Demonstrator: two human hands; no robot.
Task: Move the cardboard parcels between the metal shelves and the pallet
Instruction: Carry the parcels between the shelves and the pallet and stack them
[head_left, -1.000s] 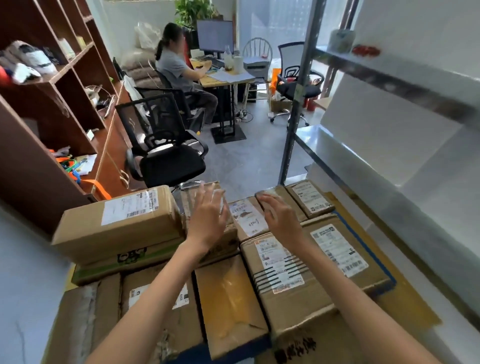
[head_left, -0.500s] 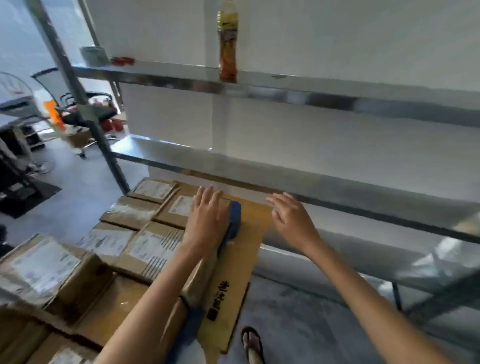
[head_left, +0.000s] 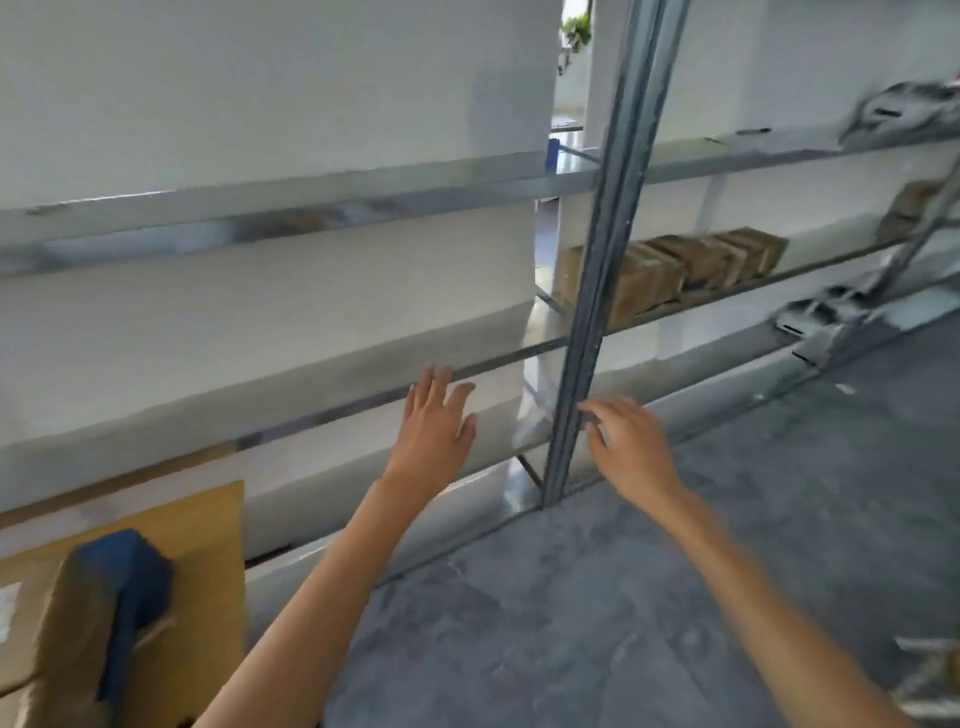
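Hands stretch out in front of grey metal shelves (head_left: 322, 208) that run along a white wall (head_left: 260, 78). The left hand (head_left: 435, 431) is flat and wide open, fingers straight and slightly spread, back upward, with nothing in it. It hovers before the front edge of the lower shelf board on that side, and I cannot tell whether it touches the board. The right hand (head_left: 631, 447) is also unclenched and holds nothing. Its fingers are loosely bent and point left toward the grey perforated upright post (head_left: 597, 291). Its fingertips (head_left: 592, 415) lie against the post or just in front of it; which one cannot be told.

A row of brown cardboard parcels (head_left: 675, 265) stands on the shelf board just right of the post, at about the same level as the board before the left hand. The row is above and beyond the right hand, well apart from both hands. One more blurred brown parcel (head_left: 914, 202) sits on the shelving at the far right edge. At lower left, a brown cardboard parcel bound with blue tape (head_left: 104, 613) lies on a flat tan cardboard sheet (head_left: 208, 545), below and left of the left forearm and apart from that hand.

Blurred grey plastic bags (head_left: 904, 109) rest on the top shelf at upper right. A grey concrete floor (head_left: 623, 597) spreads beneath both forearms.
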